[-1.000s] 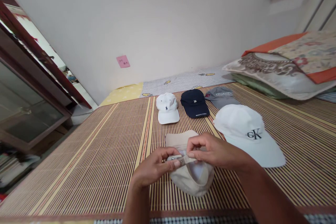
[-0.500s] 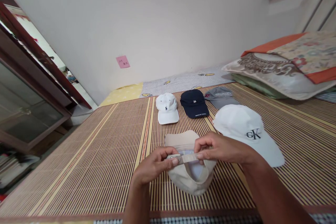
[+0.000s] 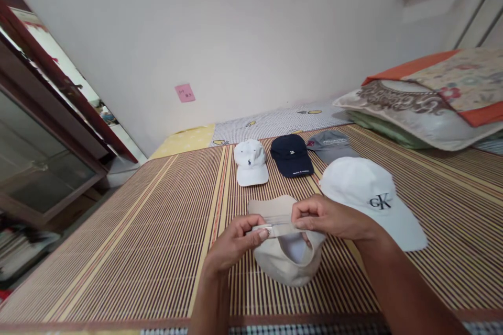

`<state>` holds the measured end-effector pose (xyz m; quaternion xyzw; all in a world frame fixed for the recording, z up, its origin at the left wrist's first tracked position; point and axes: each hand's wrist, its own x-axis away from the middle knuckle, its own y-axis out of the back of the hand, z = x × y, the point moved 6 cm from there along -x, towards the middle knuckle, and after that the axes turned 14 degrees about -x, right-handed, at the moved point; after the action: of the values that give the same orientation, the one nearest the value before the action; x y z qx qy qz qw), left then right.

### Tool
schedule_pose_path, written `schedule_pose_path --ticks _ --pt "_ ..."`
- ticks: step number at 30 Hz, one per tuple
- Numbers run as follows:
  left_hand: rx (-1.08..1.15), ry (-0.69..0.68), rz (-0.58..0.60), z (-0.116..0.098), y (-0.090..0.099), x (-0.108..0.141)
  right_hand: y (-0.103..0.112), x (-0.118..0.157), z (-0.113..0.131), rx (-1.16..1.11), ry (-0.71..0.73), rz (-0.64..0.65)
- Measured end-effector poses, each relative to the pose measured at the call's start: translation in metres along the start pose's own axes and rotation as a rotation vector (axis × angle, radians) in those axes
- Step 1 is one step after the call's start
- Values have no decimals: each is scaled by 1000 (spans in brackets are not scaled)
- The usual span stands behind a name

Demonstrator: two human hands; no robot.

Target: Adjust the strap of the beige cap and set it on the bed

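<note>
At the near part of the striped mat (image 3: 157, 241), the beige cap (image 3: 286, 267) is seen between and just below the hands, its crown turned to the near edge and its brim pointed away. Its back strap (image 3: 282, 227) is pinched at one side between thumb and index finger of the left hand (image 3: 238, 241), beside a small metal fastening, and at the other side by thumb and fingers of the right hand (image 3: 328, 215). The strap is held stretched across above the cap's opening. The strap's ends are covered by the fingertips, the brim is partly hidden behind the hands, and both forearms are cut off by the lower edge of the view. Whether the cap's crown rests fully on the mat cannot be told

To the left of the left hand, a wide bare stretch of mat is left open, while the right hand is closely bordered by the large white cap (image 3: 361, 180), part of which is hidden behind the right forearm. Farther off, the small white cap (image 3: 250, 162) and the navy cap (image 3: 291, 155) are set side by side, with the grey cap (image 3: 333, 146) beyond the large white one, its lettering blurred. At the far right, stacked cushions (image 3: 412, 110) are cut off by the view's edge. On the wall (image 3: 275, 36), a pink note (image 3: 184, 92) is seen, its writing too small to be read
</note>
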<state>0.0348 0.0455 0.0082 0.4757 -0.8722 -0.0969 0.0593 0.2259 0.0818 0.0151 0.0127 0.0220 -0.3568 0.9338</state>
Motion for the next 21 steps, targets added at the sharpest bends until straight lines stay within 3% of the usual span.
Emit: schedule_pose_path --ticks 8,13,21 --pt "-32 63 48 10 6 1 -1 0 -2 -18 -11 26" --pt "-47 55 29 16 22 8 -1 2 -11 -61 -106 59" --pt "1 108 78 24 21 8 -15 -3 -16 -103 -207 107"
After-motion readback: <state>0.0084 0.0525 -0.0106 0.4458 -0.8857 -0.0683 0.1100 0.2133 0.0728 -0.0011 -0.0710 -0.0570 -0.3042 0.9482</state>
